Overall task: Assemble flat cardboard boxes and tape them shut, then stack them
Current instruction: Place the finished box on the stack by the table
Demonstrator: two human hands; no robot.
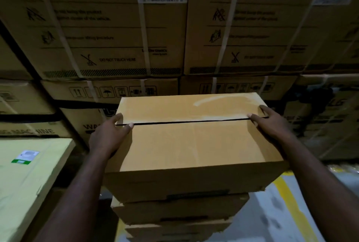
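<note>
A brown cardboard box (190, 144) sits on top of a stack of similar boxes (178, 212) in front of me. Its two top flaps are folded down and meet at a dark seam across the middle; a glossy strip on the far flap looks like tape. My left hand (109, 135) grips the box's left side, thumb on the seam. My right hand (270, 123) holds the right edge, fingers over the far flap and thumb at the seam.
A wall of large strapped appliance cartons (116, 38) rises just behind the stack. A pale yellow flat surface (29, 173) with a small sticker lies at the left. Grey floor with a yellow line (289, 203) shows at the lower right.
</note>
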